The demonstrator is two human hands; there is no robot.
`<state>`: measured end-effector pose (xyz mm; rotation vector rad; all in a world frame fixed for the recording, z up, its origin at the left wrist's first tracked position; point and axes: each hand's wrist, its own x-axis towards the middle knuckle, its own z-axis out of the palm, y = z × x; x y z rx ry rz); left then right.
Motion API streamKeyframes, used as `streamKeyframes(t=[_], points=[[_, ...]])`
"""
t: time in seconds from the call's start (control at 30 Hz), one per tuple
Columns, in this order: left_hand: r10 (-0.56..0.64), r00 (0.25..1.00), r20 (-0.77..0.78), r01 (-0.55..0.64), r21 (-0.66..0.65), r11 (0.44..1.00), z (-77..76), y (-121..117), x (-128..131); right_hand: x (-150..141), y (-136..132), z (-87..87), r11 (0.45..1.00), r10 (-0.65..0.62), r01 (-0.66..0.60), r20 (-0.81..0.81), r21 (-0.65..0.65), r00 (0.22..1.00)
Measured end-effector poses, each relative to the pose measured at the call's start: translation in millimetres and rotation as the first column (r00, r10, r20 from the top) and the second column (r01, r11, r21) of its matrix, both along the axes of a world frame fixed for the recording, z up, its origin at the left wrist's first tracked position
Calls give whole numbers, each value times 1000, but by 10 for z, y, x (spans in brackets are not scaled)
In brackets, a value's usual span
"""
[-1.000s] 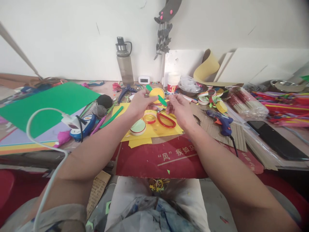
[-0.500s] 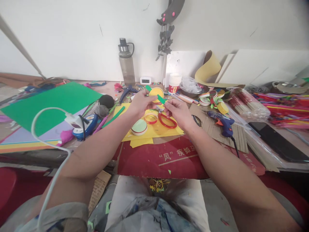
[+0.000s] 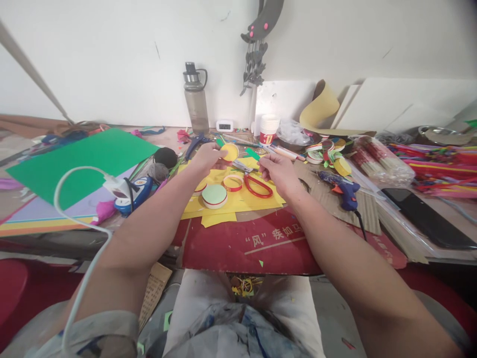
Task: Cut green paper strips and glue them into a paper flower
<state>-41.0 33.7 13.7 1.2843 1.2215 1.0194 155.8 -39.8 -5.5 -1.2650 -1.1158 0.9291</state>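
My left hand is closed on a round yellow paper disc, held above the worktable. A bit of green paper shows by its fingertips. My right hand pinches a short green paper strip, apart from the disc. Below and between the hands lie red-handled scissors, a red-and-yellow paper ring and a round piece with a pale green top. They rest on yellow paper sheets. Another round piece is partly hidden behind my left forearm.
A glue gun lies on corrugated cardboard at right, beside a black phone. A water bottle and paper cups stand at the back. Green sheet, white cable and blue device are at left.
My hands have drawn apart. The yellow disc has moved left and slightly down with my left hand, the green strip slightly right with my right hand. More of the scissors now shows between them.
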Motion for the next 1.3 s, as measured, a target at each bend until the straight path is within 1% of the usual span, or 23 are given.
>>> streamKeyframes(t=[0.1, 0.2, 0.27, 0.3, 0.37, 0.4, 0.47, 0.5, 0.53, 0.6, 0.7, 0.77, 0.8, 0.83, 0.87, 0.9, 0.97, 1.0, 1.03, 1.07, 1.1, 1.2, 1.3], points=[[2, 965, -262, 10, 42, 999, -63, 88, -87, -11, -5, 17, 1000, -8, 8, -17, 6, 1000], [88, 825, -558, 28, 196, 980, -73, 144, -192, -15, -16, 41, 999, -37, 37, -31, 5, 999], [191, 737, -648, 38, 322, 946, -28, 152, -255, -12, -24, 54, 999, -44, 44, -26, 10, 999], [247, 718, -650, 34, 388, 921, 8, 144, -274, -11, -27, 59, 999, -42, 42, -20, 15, 999], [315, 746, -586, 24, 497, 868, 89, 96, -268, -12, -35, 60, 999, -34, 34, -7, 35, 999], [286, 790, -543, 49, 520, 853, 126, 56, -238, -17, -39, 56, 998, -29, 29, -3, 51, 1000], [136, 903, -407, 99, 505, 857, 174, -47, -128, -38, -50, 38, 996, -16, 16, -4, 86, 1000], [23, 948, -317, 135, 468, 873, 182, -106, -56, -52, -56, 25, 995, -6, 6, -4, 104, 1000], [-86, 970, -227, 178, 425, 888, 181, -165, 19, -67, -63, 10, 992, 8, -8, -2, 122, 1000], [-232, 970, -77, 244, 351, 904, 162, -267, 153, -90, -76, -18, 987, 41, -45, 27, 157, 999], [-261, 964, 44, 238, 282, 929, 148, -350, 247, -79, -90, -35, 978, 95, -118, 134, 174, 986], [-241, 967, 82, 213, 257, 942, 168, -353, 238, -34, -99, -16, 979, 86, -134, 284, 153, 955], [-226, 969, 100, 196, 246, 949, 185, -343, 221, -5, -106, 0, 983, 67, -130, 402, 130, 913], [-205, 971, 119, 174, 234, 957, 201, -327, 200, 24, -116, 19, 989, 48, -116, 539, 93, 841], [-184, 973, 137, 152, 218, 964, 215, -307, 180, 49, -128, 38, 995, 44, -94, 677, 37, 735], [-165, 975, 152, 133, 200, 971, 225, -285, 161, 68, -142, 54, 997, 68, -69, 794, -33, 604], [-139, 976, 168, 110, 170, 979, 224, -239, 133, 80, -170, 72, 982, 184, -35, 922, -183, 342], [-131, 976, 171, 103, 163, 981, 214, -217, 122, 73, -182, 74, 971, 239, -33, 941, -239, 241], [-126, 977, 171, 98, 164, 982, 199, -195, 113, 60, -192, 72, 960, 280, -41, 945, -277, 166], [-119, 978, 169, 89, 174, 981, 182, -174, 104, 43, -200, 67, 952, 306, -53, 945, -302, 116], [-111, 979, 168, 78, 191, 978, 165, -155, 96, 24, -207, 62, 947, 320, -54, 943, -317, 90], [-83, 979, 186, 36, 247, 968, 135, -111, 70, -26, -230, 46, 958, 285, 9, 957, -286, 59], [-60, 970, 235, 1, 243, 970, 144, -89, 45, -49, -248, 33, 971, 228, 68, 974, -228, 17]])
